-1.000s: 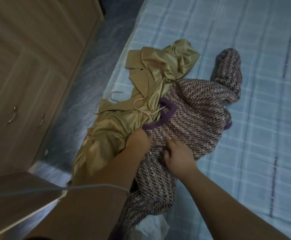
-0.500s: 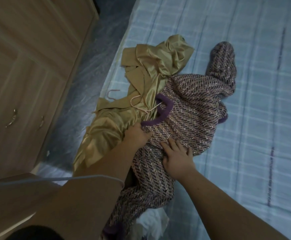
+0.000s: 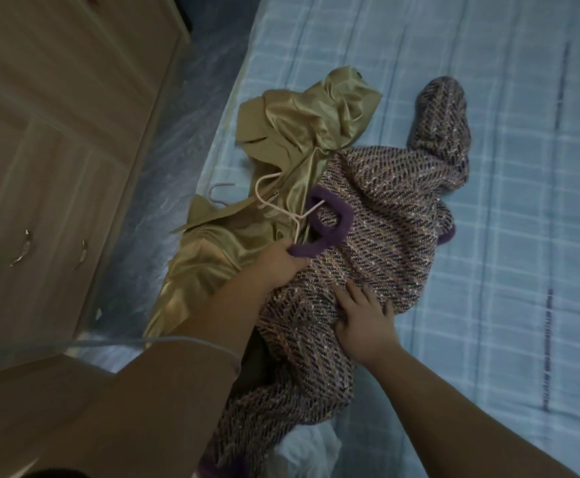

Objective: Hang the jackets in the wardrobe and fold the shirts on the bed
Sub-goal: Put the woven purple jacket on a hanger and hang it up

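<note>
A purple-trimmed tweed jacket (image 3: 381,222) lies crumpled on the blue checked bed (image 3: 488,167), one sleeve stretching toward the far side. To its left lies a shiny gold jacket (image 3: 302,132), partly hanging over the bed's edge. A thin pink hanger (image 3: 274,205) lies across the gold fabric, its end reaching into the tweed collar. My left hand (image 3: 274,263) grips the purple collar edge of the tweed jacket by the hanger. My right hand (image 3: 364,315) lies flat on the tweed, fingers spread.
A wooden wardrobe (image 3: 50,150) with metal handles stands left, across a narrow strip of grey floor (image 3: 185,108). Its open door edge (image 3: 23,381) is near my left arm. A white cloth (image 3: 309,446) peeks out below the tweed jacket.
My left hand has moved up from the gold fabric to the purple collar and taken hold of it. My right hand has opened out flat on the tweed.
</note>
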Demonstrator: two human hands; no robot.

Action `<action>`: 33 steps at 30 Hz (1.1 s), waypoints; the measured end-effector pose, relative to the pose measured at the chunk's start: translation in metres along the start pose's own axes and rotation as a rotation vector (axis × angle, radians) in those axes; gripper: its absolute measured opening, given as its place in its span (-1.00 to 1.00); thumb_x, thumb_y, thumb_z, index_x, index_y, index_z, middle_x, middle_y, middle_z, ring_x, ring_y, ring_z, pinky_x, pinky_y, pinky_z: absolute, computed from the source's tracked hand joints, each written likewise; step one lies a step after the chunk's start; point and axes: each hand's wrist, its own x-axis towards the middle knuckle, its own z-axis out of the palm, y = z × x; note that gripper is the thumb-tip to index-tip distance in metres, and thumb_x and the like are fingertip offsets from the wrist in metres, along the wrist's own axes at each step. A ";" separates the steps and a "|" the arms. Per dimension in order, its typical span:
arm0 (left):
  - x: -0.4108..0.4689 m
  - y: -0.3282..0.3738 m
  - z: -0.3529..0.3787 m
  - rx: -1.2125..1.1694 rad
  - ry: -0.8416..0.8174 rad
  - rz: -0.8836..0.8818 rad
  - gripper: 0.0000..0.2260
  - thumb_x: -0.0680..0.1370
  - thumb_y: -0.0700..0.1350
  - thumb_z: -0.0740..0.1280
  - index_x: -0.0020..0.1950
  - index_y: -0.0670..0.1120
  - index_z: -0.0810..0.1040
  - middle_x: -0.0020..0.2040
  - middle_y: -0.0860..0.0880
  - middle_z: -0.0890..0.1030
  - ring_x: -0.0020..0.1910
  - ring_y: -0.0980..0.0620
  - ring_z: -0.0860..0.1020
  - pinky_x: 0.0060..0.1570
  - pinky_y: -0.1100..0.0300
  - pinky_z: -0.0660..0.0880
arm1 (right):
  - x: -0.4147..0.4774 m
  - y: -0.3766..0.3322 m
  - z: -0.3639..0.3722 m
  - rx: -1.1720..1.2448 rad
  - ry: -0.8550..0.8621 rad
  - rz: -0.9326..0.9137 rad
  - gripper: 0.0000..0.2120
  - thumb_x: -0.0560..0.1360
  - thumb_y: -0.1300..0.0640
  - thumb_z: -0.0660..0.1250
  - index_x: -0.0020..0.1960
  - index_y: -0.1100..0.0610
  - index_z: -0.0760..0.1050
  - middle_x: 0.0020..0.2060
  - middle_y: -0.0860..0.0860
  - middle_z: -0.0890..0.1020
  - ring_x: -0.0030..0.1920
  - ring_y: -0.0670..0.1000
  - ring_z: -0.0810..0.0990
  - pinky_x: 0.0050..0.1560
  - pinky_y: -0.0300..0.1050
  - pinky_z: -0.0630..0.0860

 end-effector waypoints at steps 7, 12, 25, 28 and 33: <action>-0.067 0.006 -0.007 0.114 0.242 0.339 -0.91 0.64 -0.12 0.24 0.13 -0.06 0.40 -0.10 -0.04 0.54 -0.12 -0.03 0.52 -0.14 0.08 0.40 | -0.029 -0.011 -0.054 0.379 0.273 -0.210 -0.33 0.38 0.32 0.24 0.49 0.11 0.32 0.42 0.10 0.41 0.39 0.13 0.37 0.44 -0.11 0.25; -0.135 0.017 -0.036 0.052 0.417 0.496 -0.89 0.65 -0.11 0.20 0.10 0.10 0.37 -0.20 0.19 0.50 -0.22 0.17 0.46 -0.25 0.33 0.33 | -0.066 -0.031 -0.128 0.449 0.498 -0.235 -0.37 0.40 0.34 0.25 0.46 0.09 0.33 0.37 0.06 0.44 0.36 -0.01 0.37 0.33 -0.40 0.13; -0.322 0.005 -0.157 0.235 0.696 0.887 -0.72 0.50 0.16 0.25 0.20 0.20 0.47 -0.08 0.21 0.60 -0.07 0.09 0.61 -0.10 0.17 0.50 | -0.207 -0.108 -0.251 -0.002 0.951 -0.336 -0.36 0.51 0.06 0.35 0.54 0.03 0.21 0.52 0.06 0.27 0.54 0.14 0.17 0.53 0.18 0.06; -0.356 0.006 -0.177 0.225 0.719 0.973 -0.77 0.52 0.11 0.27 0.16 0.16 0.49 -0.07 0.29 0.58 -0.10 0.18 0.58 -0.09 0.21 0.47 | -0.242 -0.116 -0.264 -0.081 0.993 -0.388 -0.54 0.50 0.02 0.35 0.38 0.00 0.37 0.31 0.00 0.48 0.39 0.09 0.36 0.49 0.26 0.06; -0.412 0.021 -0.181 0.297 0.731 1.048 -0.85 0.53 0.10 0.24 0.08 0.17 0.45 -0.19 0.20 0.55 -0.27 0.19 0.49 -0.23 0.07 0.46 | -0.309 -0.129 -0.273 -0.155 0.951 -0.420 -0.88 0.52 0.08 0.30 0.01 0.08 0.41 -0.08 0.05 0.53 0.00 0.18 0.49 0.07 0.14 0.42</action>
